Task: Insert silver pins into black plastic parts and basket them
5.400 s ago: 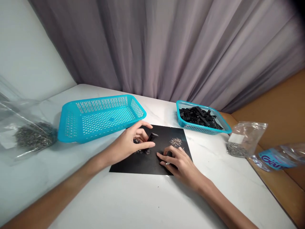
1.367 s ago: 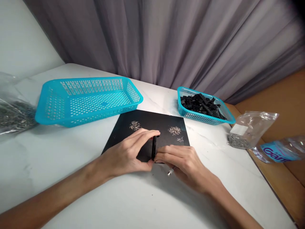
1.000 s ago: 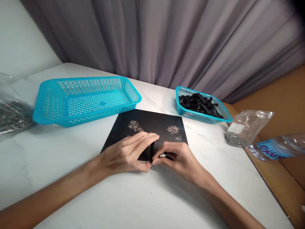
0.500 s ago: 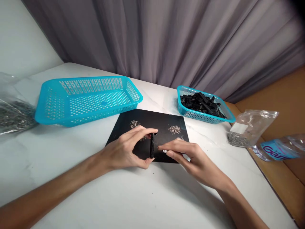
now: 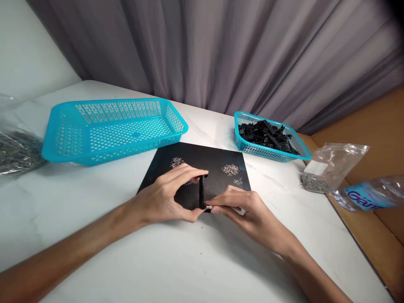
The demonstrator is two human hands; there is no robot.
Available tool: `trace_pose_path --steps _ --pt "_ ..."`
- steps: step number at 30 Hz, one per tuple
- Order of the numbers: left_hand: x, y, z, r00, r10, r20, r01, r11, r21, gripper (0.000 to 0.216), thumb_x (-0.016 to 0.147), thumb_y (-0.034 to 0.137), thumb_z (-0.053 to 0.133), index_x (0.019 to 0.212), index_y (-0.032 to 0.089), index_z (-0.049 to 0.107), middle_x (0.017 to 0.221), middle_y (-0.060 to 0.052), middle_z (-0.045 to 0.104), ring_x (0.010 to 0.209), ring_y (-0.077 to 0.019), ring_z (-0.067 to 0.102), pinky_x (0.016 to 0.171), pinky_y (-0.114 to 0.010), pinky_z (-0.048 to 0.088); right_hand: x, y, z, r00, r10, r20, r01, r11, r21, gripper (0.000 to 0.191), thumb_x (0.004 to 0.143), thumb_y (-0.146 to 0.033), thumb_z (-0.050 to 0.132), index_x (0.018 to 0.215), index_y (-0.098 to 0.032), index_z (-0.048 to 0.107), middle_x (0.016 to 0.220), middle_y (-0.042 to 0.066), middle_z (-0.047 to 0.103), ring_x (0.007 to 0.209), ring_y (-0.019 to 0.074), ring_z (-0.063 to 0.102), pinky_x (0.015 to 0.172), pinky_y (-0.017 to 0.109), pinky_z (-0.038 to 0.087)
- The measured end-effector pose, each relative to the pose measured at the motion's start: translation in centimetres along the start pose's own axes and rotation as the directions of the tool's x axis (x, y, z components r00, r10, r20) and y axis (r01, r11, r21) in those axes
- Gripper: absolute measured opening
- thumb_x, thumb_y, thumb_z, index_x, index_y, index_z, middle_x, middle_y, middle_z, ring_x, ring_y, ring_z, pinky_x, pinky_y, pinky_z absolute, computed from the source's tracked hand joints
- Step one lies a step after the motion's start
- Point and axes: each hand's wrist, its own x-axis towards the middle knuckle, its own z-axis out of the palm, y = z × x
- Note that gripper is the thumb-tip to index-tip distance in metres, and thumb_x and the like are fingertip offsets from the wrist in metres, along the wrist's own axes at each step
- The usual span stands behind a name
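Note:
My left hand (image 5: 172, 193) grips a narrow black plastic part (image 5: 201, 192) by its two ends, fingers at the top and thumb at the bottom, so that it stands on end. My right hand (image 5: 241, 204) pinches a small, slim silvery tool (image 5: 208, 206), most of it hidden by the fingers. Its tip meets the lower end of the black part, or is very close to it. Below both hands lies a black mat (image 5: 217, 158). Small piles of tiny metal pieces (image 5: 230, 169) rest on it, some partly behind my left hand.
A large blue basket (image 5: 115, 153) stands at the back left, beside a clear bag of dark pieces (image 5: 19, 151). At the back right a smaller blue basket (image 5: 271, 156) holds black plastic parts. Farther right are a zip bag of metal pieces (image 5: 315, 183) and a plastic bottle (image 5: 369, 195).
My right hand has moved left and slightly down, bringing the silvery tool from beside the black part to its lower end. My left hand keeps its grip.

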Motion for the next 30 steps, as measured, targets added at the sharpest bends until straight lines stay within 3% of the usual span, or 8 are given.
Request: trace_pose_path --steps 8,15,20,22,24,27,30 --pt "0.0 0.2 0.2 0.998 0.051 -0.033 -0.049 0.998 0.046 0.064 0.070 0.014 0.074 0.131 0.013 0.057 0.093 -0.007 0.067 0.087 -0.0228 0.066 0.082 -0.039 0.061 -0.4 -0.1 0.5 0.999 -0.035 0.030 0.037 0.996 -0.076 0.028 0.104 -0.017 0.053 0.123 -0.024 0.073 0.099 0.005 0.074 0.085 0.0182 0.057 0.072 0.032 0.047" --pt "0.1 0.1 0.3 0.995 0.093 -0.025 -0.092 0.994 0.061 0.066 0.071 0.012 0.073 0.134 0.015 0.055 0.094 -0.007 0.068 0.085 -0.0225 0.066 0.081 -0.039 0.061 -0.6 -0.1 1.5 0.997 -0.067 0.030 0.071 0.985 -0.157 0.030 0.105 -0.014 0.047 0.122 -0.021 0.071 0.091 0.006 0.069 0.083 0.0192 0.055 0.070 0.033 0.046" --pt "0.0 0.1 -0.1 1.000 0.017 -0.007 -0.016 0.998 0.056 0.066 0.071 0.017 0.078 0.133 0.014 0.056 0.097 -0.007 0.067 0.090 -0.0219 0.067 0.086 -0.037 0.061 -0.8 0.3 -0.9 0.995 0.095 -0.028 -0.098 0.983 -0.154 0.018 0.108 -0.028 0.048 0.110 -0.022 0.066 0.096 0.003 0.068 0.083 0.0163 0.059 0.073 0.030 0.047" --pt "-0.2 0.0 -0.4 0.999 -0.039 0.001 0.039 0.998 0.057 0.066 0.073 0.020 0.077 0.135 0.015 0.056 0.102 -0.007 0.067 0.091 -0.0206 0.067 0.087 -0.034 0.060 -0.9 1.3 -2.4 0.976 0.151 -0.155 -0.191 0.938 -0.290 0.017 0.108 -0.031 0.046 0.111 -0.021 0.060 0.098 0.004 0.066 0.082 0.0173 0.059 0.072 0.032 0.046" --pt "-0.4 -0.4 -0.6 0.994 -0.105 -0.014 0.106 0.992 0.066 0.064 0.076 0.024 0.077 0.137 0.018 0.056 0.107 -0.007 0.067 0.091 -0.0194 0.068 0.088 -0.033 0.060 -1.0 2.7 -3.5 0.960 0.112 -0.257 -0.228 0.846 -0.482 0.019 0.108 -0.031 0.044 0.115 -0.020 0.057 0.101 0.008 0.065 0.087 0.0211 0.058 0.076 0.036 0.046" --pt "-0.8 -1.1 -0.6 0.984 -0.176 -0.040 0.179 0.980 0.089 0.063 0.078 0.031 0.077 0.136 0.022 0.058 0.112 -0.006 0.067 0.091 -0.0191 0.069 0.090 -0.034 0.061 -0.8 4.4 -3.7 0.978 0.007 -0.210 -0.150 0.721 -0.676 0.027 0.107 -0.030 0.046 0.127 -0.019 0.060 0.107 0.011 0.063 0.095 0.0249 0.057 0.082 0.041 0.047" --pt "-0.9 -1.5 -0.4 0.975 -0.211 -0.064 0.217 0.970 0.112 0.062 0.077 0.035 0.077 0.135 0.023 0.059 0.113 -0.005 0.068 0.088 -0.0197 0.070 0.092 -0.038 0.061 -0.5 5.1 -2.8 0.990 -0.037 -0.137 -0.083 0.634 -0.769 0.035 0.108 -0.031 0.044 0.136 -0.021 0.062 0.111 0.012 0.062 0.089 0.0237 0.059 0.079 0.040 0.048"
